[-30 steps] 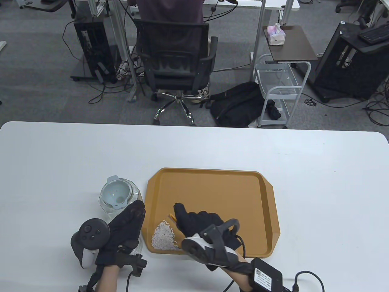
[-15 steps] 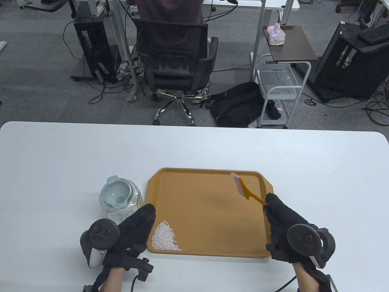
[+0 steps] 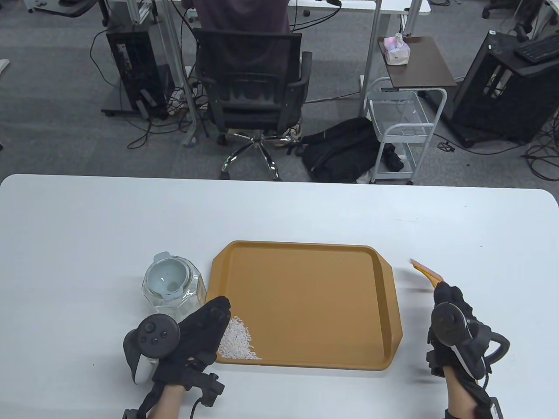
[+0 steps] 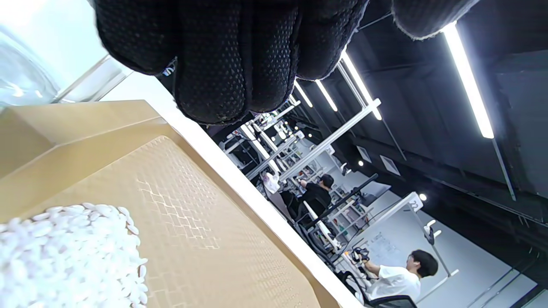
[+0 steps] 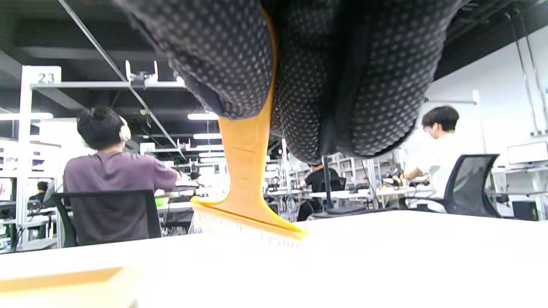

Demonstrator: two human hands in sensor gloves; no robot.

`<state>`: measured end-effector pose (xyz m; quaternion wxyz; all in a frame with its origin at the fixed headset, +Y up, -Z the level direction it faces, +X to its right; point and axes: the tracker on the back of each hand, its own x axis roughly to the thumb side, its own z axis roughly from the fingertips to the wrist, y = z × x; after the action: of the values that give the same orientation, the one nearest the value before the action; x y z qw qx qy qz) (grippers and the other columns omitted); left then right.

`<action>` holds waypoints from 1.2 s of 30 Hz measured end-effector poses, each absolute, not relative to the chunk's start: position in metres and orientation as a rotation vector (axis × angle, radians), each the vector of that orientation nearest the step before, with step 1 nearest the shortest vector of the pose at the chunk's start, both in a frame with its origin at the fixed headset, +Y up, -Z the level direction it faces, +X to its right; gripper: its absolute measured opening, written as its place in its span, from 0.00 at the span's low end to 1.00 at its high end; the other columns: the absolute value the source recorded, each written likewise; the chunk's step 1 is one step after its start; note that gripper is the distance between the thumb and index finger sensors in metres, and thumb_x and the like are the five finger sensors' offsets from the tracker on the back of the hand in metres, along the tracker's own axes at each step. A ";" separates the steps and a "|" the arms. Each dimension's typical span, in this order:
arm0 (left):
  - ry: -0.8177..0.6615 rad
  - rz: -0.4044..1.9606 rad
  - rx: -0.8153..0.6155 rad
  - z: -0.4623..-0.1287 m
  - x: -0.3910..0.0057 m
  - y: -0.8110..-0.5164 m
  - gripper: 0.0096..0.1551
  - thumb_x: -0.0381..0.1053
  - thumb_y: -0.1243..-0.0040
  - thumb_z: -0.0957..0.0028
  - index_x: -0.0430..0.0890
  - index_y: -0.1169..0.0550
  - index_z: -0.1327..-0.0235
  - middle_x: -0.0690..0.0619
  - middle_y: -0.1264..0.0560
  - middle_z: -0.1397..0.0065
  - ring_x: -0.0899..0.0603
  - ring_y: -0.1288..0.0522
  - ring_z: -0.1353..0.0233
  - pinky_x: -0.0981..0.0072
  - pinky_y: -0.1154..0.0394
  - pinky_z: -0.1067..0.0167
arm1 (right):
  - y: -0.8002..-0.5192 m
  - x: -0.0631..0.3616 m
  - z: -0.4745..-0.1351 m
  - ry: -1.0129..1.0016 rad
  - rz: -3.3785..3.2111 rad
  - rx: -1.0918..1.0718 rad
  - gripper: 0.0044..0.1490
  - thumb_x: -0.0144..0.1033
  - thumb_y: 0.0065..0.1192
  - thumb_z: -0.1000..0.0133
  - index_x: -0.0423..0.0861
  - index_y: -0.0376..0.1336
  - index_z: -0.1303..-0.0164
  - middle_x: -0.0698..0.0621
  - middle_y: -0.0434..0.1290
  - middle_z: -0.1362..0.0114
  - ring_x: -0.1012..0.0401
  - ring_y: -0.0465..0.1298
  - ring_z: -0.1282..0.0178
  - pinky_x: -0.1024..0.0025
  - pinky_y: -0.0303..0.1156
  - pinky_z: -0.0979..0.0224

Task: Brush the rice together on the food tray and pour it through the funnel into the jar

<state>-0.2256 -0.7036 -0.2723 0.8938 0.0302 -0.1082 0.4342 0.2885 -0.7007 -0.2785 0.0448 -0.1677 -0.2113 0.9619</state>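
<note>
The brown food tray lies on the white table, with a small heap of white rice in its near left corner. My left hand grips the tray's near left edge beside the rice; the tray fills the lower left wrist view. A glass jar with a pale blue funnel in its mouth stands left of the tray. My right hand holds the orange brush over the table, right of the tray. The brush has its bristles close to the tabletop.
Beyond the table's far edge a person sits in a black office chair. A black bag and a white trolley stand on the floor behind. White tabletop stretches to the right of the tray and behind it.
My right hand has carried the brush from the rice heap across the tray to the table at the tray's right side. My left hand has shifted slightly right along the tray's near left edge.
</note>
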 end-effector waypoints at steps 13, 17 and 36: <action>-0.238 0.913 0.051 -0.272 -0.223 -0.706 0.36 0.68 0.50 0.45 0.46 0.24 0.34 0.42 0.19 0.34 0.38 0.16 0.41 0.40 0.26 0.40 | -0.733 0.300 -0.296 -0.004 2.944 -0.475 0.34 0.29 0.82 0.55 0.47 0.72 0.36 0.44 0.75 0.30 0.49 0.82 0.37 0.55 0.82 0.39; -0.241 0.913 0.051 -0.271 -0.222 -0.706 0.36 0.68 0.49 0.46 0.46 0.24 0.34 0.42 0.19 0.34 0.37 0.16 0.41 0.40 0.25 0.41 | -0.749 0.301 -0.303 0.184 2.951 -0.469 0.40 0.30 0.86 0.59 0.48 0.70 0.33 0.44 0.75 0.30 0.51 0.83 0.38 0.59 0.84 0.41; -0.046 0.700 -0.034 -0.275 -0.221 -0.699 0.41 0.71 0.50 0.46 0.40 0.23 0.36 0.38 0.17 0.39 0.47 0.14 0.72 0.55 0.19 0.70 | -0.746 0.285 -0.298 0.048 2.768 -0.551 0.38 0.49 0.63 0.47 0.39 0.69 0.32 0.37 0.77 0.34 0.48 0.83 0.53 0.56 0.81 0.54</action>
<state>-0.2208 -0.6989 -0.2748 0.9390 -0.0168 -0.0226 0.3429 0.2851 -0.7464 -0.2981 0.1588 -0.1929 0.0169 0.9681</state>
